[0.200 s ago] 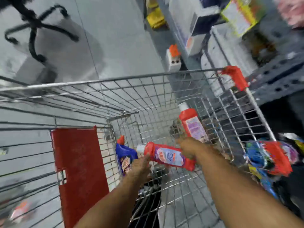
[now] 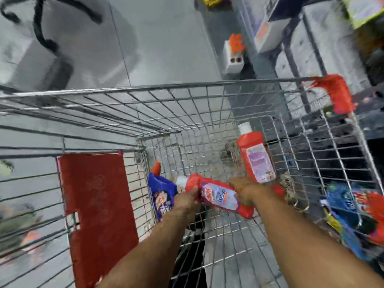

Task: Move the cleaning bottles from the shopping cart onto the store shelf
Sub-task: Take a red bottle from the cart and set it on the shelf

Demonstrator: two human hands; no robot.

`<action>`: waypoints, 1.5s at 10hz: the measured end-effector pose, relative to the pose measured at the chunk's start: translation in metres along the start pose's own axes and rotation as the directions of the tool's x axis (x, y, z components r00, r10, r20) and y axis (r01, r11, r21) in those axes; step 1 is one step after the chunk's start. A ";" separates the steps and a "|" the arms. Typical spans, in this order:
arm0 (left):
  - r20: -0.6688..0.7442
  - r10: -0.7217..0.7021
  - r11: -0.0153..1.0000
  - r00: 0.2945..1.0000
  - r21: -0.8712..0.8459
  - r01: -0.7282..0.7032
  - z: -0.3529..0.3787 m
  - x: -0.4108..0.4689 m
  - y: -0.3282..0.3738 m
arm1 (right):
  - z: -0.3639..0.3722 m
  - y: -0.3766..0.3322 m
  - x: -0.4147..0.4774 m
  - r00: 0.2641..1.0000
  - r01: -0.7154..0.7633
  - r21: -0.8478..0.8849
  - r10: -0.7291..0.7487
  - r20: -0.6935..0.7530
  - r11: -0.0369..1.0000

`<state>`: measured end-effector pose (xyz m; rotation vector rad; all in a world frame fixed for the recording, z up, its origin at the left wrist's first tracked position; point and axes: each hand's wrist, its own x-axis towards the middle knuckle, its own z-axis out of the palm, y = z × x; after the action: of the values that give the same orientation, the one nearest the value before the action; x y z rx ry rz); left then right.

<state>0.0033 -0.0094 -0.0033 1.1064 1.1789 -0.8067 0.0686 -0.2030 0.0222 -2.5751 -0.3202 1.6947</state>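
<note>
Cart (image 2: 145, 88) holds two red bottles (image 2: 220, 195), one blue (image 2: 162, 193).

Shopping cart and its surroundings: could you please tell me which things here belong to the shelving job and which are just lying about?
Part of the job:
- tilted red bottle under both hands
- upright red bottle
- blue bottle
- shopping cart
- left hand, right hand
- store shelf

Just lying about:
- red seat flap
- white block on the floor
- black chair base

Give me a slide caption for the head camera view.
Both hands, left and right, each grasp a red bottle inside the wire cart.
</note>
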 end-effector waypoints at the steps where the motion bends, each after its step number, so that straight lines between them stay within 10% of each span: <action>1: -0.009 0.186 0.885 0.983 0.436 -0.164 -0.006 0.003 -0.005 | -0.004 0.001 0.006 0.999 0.021 -0.012 -0.021 0.041 1.000; 4: 0.055 0.215 0.976 0.975 -0.047 -0.213 0.002 -0.048 0.030 | -0.024 0.009 -0.039 0.993 0.104 0.377 -0.120 0.020 0.920; 7: 0.277 0.691 0.679 0.668 0.069 -0.731 0.026 -0.223 0.105 | -0.060 0.018 -0.181 0.905 0.410 0.668 -0.189 -0.380 0.621; 11: 0.640 0.752 0.211 0.159 -0.006 -0.977 0.092 -0.446 0.011 | 0.070 0.034 -0.402 0.486 0.830 0.480 0.053 -0.872 0.285; 15: 0.962 0.151 0.213 -0.229 -0.258 -0.942 0.301 -0.525 -0.268 | 0.377 0.161 -0.532 -0.070 0.807 0.460 0.834 -0.548 0.370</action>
<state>-0.2763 -0.4063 0.4475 1.2018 -1.0637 -0.7071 -0.4543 -0.4932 0.3279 -1.6912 0.7041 -0.8021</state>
